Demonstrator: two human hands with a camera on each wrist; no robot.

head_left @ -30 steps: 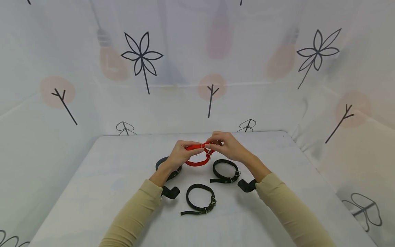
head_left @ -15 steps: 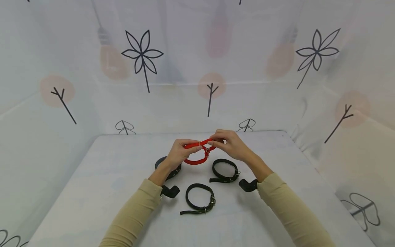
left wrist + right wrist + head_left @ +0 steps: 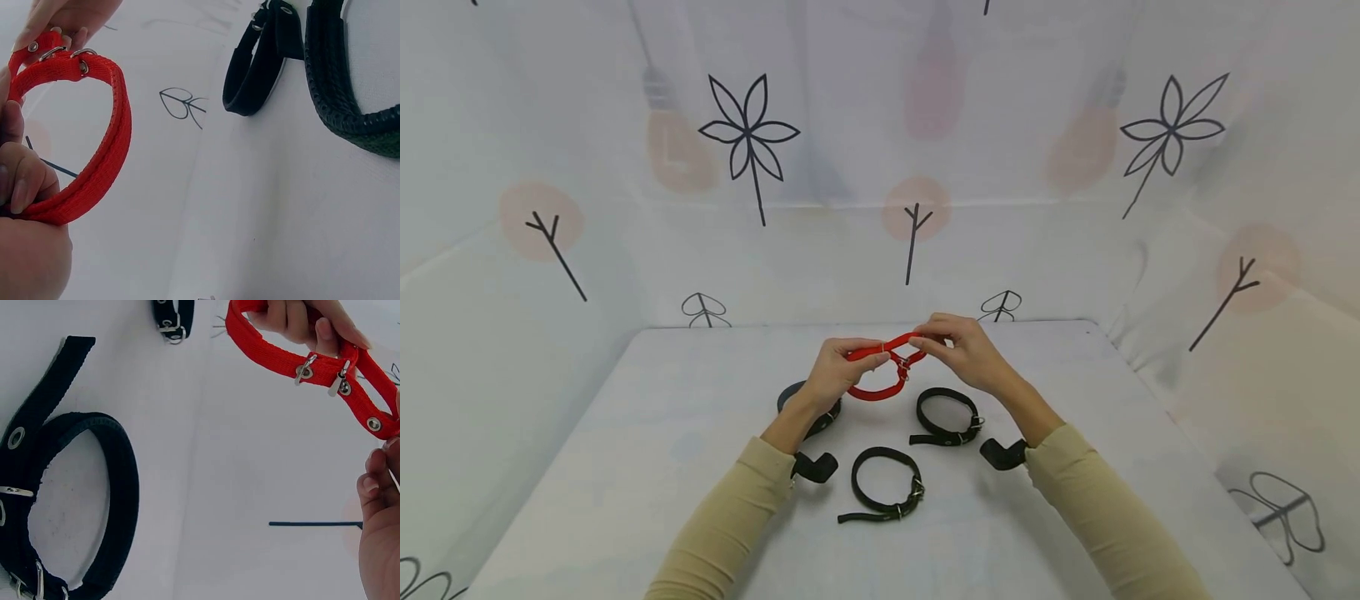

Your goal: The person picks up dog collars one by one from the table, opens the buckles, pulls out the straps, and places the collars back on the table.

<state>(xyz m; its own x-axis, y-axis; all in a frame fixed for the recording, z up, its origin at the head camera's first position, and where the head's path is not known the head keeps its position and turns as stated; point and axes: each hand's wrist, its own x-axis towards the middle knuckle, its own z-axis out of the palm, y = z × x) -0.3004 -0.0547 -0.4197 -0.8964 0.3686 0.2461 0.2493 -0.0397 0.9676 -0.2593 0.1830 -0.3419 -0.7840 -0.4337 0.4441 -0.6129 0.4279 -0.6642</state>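
The red collar hangs in the air just above centre of the head view, held between both hands over the far middle of the bench; it touches nothing below it. Its loop runs roughly left to right across the frame, with the lower arc sagging toward the viewer and the metal buckle sitting right of the loop's middle, close under the right hand. The left hand grasps the left end of the loop, fingers curled round the doubled red webbing, as the left wrist view shows in its lower left corner. The right hand pinches the free strap end with its eyelets at the upper right of the loop, fingertips closed on it; in the right wrist view the buckle's prong lies on the strap just beside an eyelet. So the buckle end lies nearer the right hand, while the left hand only steadies the far side. Below the hands, three black collars lie flat on the bench: one partly under the left wrist, one below the right hand, one nearest the viewer.
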